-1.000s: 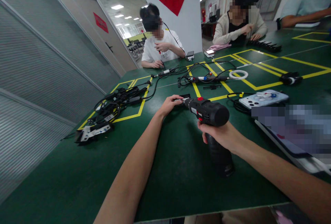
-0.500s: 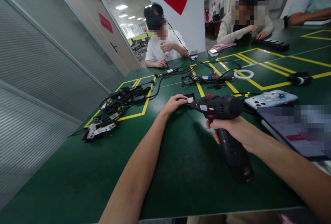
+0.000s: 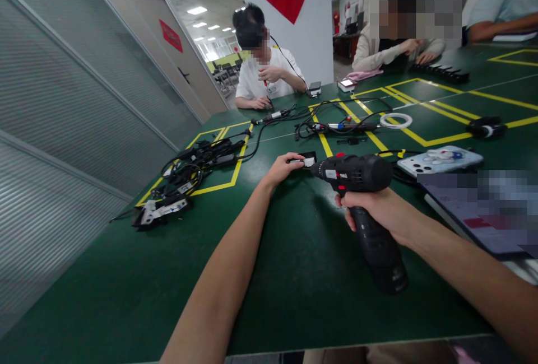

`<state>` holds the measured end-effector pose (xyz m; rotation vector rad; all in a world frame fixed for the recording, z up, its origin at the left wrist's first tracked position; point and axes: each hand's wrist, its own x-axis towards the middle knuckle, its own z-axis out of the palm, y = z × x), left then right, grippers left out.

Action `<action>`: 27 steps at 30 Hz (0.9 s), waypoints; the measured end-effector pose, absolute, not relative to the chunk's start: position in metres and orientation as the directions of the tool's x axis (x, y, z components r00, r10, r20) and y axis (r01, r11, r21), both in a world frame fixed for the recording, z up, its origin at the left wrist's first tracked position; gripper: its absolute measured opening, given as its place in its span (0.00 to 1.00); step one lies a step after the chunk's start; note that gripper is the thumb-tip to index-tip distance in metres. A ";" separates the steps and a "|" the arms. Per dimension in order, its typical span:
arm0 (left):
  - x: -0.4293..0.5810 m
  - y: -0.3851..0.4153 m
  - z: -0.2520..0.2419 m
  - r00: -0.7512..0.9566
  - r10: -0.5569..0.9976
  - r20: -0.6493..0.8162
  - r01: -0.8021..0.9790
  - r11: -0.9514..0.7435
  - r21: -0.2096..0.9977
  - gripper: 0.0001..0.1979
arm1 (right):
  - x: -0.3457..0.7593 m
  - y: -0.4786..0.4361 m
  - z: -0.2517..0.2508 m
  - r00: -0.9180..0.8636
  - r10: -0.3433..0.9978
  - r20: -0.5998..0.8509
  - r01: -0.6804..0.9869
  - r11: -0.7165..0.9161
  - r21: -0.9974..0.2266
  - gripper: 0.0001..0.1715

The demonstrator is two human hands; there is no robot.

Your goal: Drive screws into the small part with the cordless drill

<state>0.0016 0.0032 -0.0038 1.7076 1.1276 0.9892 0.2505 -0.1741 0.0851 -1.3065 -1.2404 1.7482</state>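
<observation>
My right hand is wrapped round the grip of a black cordless drill with red details. The drill is tipped sideways, its nose pointing left at a small black part with a white label on the green table. My left hand pinches that small part at its left end and holds it against the table. The drill tip sits right at the part's right end.
A tangle of black cables and adapters lies at the left. A phone in a pale case and a tablet lie right of the drill. A white ring, more cables and three seated people are further back.
The drill has tilted from upright to nearly level and swung right, its nose staying at the small part. My left hand kept its hold. In the last half second almost nothing moved.
</observation>
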 end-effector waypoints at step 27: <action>0.004 0.002 -0.001 0.229 0.966 0.121 0.283 -0.185 0.941 0.18 | 0.243 -0.177 0.083 -0.350 0.897 -0.270 0.221 -0.201 -0.954 0.05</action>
